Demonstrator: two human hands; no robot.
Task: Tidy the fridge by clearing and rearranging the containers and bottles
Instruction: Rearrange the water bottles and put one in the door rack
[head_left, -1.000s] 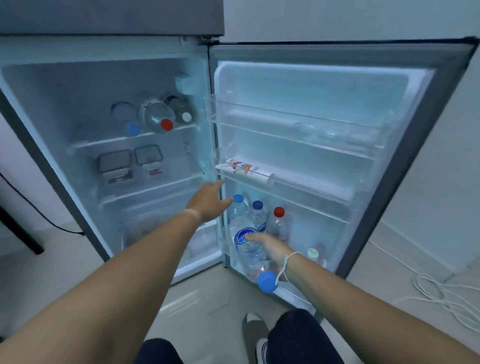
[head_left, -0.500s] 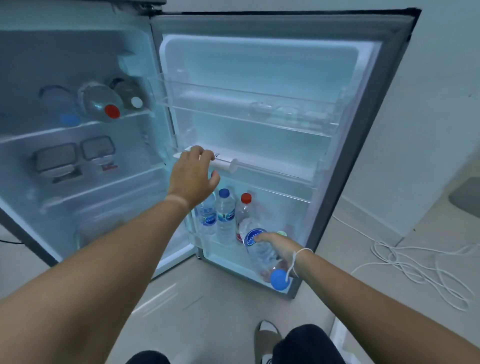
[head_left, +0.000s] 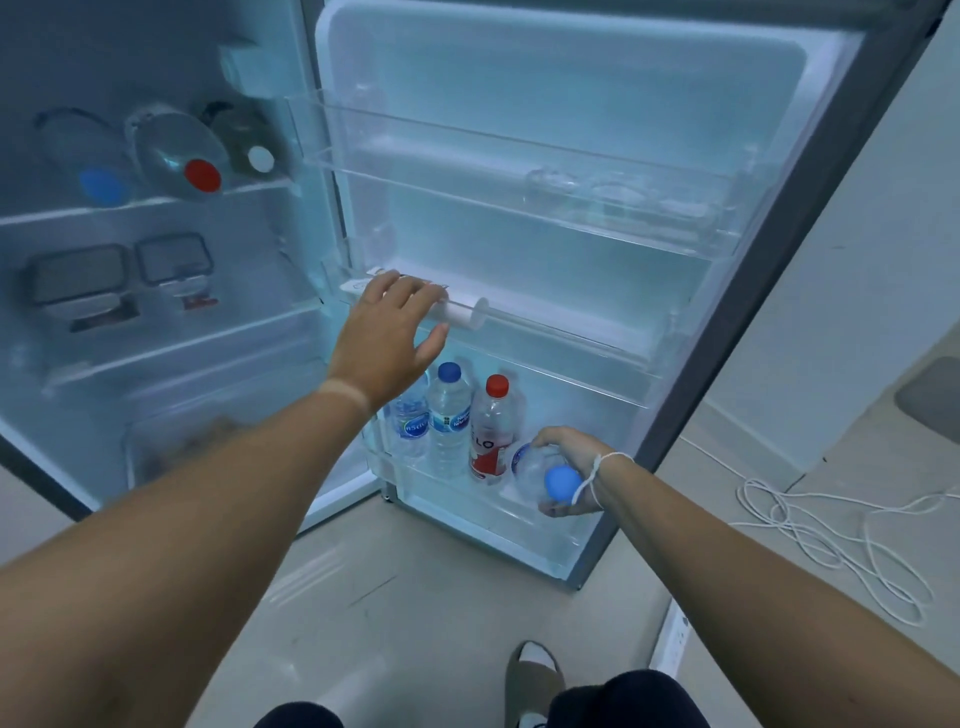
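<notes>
White fridge door (head_left: 597, 130): swung open, three clear racks one above another.
Fridge body (head_left: 156, 322): glass shelves; three bottles lying on their sides on the top shelf (head_left: 156, 200), caps outward, blue, red and white; two lidded containers (head_left: 119, 273) on the shelf below.
Bottom door rack (head_left: 467, 512): two blue-capped water bottles (head_left: 449, 415) and a red-capped bottle (head_left: 491, 431) upright, close together.
Left hand (head_left: 387, 340): fingers loosely spread, resting over a white tube (head_left: 462, 314) that lies along the middle rack; whether it grips the tube cannot be told.
Right hand (head_left: 569, 470): wrapped round a clear blue-capped bottle (head_left: 543, 478), tilted cap-forward, low in the bottom rack just right of the red-capped one.
Floor: white cord (head_left: 810, 525) coiled to the right.
</notes>
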